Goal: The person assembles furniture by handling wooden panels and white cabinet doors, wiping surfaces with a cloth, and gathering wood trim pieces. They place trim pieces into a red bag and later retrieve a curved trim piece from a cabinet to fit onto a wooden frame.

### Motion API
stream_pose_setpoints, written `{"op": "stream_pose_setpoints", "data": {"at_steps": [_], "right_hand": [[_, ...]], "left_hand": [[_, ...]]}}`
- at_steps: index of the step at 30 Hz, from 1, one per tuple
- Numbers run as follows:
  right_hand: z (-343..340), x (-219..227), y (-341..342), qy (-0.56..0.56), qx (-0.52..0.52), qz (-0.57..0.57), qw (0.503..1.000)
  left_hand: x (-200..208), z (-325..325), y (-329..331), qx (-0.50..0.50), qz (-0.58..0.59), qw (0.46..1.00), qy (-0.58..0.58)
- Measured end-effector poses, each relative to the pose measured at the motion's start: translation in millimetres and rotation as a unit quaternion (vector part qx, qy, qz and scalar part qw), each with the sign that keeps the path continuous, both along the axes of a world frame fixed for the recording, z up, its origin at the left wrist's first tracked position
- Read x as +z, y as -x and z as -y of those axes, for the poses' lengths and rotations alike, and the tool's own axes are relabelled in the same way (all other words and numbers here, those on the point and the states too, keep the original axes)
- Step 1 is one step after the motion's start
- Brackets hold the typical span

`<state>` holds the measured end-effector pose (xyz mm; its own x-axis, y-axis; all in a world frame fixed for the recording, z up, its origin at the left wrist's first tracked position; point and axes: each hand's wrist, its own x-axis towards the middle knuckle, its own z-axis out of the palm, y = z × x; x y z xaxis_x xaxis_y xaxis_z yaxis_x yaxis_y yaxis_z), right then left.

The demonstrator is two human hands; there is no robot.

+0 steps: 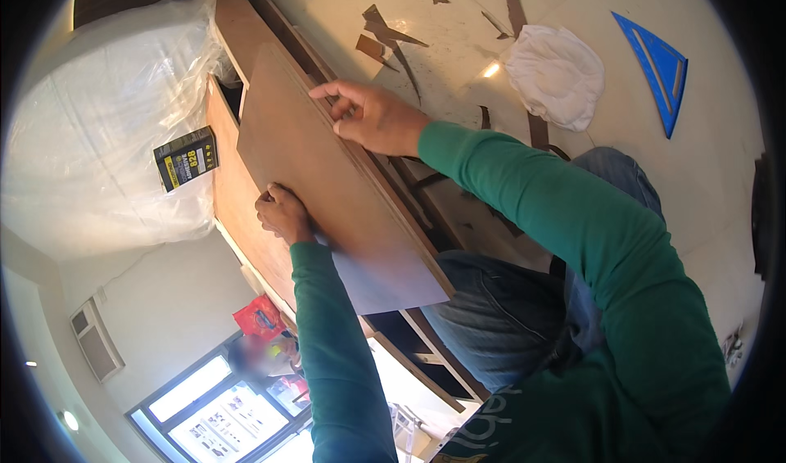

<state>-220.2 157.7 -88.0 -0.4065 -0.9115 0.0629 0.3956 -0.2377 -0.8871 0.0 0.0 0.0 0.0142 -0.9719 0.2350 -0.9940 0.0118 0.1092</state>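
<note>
A thin brown sheet [295,127] lies at a slant over a wooden cabinet-like frame [229,21], its lower end showing a pale, shiny face. At the sheet's left edge, my left hand [282,213] is closed, fingers curled round that edge. My right hand [381,119] is at the opposite, right-hand edge, its index finger stretched out and the other fingers loosely bent. Nothing shows between its fingers. Under the sheet, a reddish-brown wooden panel [233,189] shows at the left.
A dark adhesive can [187,160] stands left of the panel, by clear plastic sheeting [106,111]. On the floor at right are brown scraps [385,33], a white cloth [557,74] and a blue set square [655,70]. Beyond my left arm is a blurred person [262,356] near a window.
</note>
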Motion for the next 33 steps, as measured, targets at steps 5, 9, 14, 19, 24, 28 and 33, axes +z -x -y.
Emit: {"op": "stream_pose_setpoints", "data": {"at_steps": [5,9,14,19,24,28,33], "right_hand": [[36.9,3.6,21.0,0.011,0.027,0.047,0.998],[40.9,-5.0,19.1,0.005,0.052,0.097,0.994],[43.4,-1.9,21.3,-0.008,0.040,0.085,0.996],[40.2,-1.9,24.4,-0.012,0.032,0.026,0.999],[42.1,-0.9,24.0,-0.006,0.006,0.011,1.000],[44.2,-2.6,23.5,0.013,0.015,0.067,0.998],[40.0,-4.4,23.3,0.006,0.039,0.025,0.999]], "left_hand": [[0.9,-4.0,8.0,0.015,0.021,0.999,0.021],[-6.6,-6.5,2.7,0.016,0.012,0.999,0.025],[-8.5,-5.7,5.8,0.017,0.030,0.997,0.071],[-2.3,-5.0,5.2,0.009,0.019,1.000,0.023],[-1.3,-3.9,3.9,0.002,0.014,1.000,0.025],[-2.4,-0.8,4.2,0.002,0.018,0.999,0.029],[0.8,-3.9,0.4,0.008,0.023,0.999,0.025]]}}
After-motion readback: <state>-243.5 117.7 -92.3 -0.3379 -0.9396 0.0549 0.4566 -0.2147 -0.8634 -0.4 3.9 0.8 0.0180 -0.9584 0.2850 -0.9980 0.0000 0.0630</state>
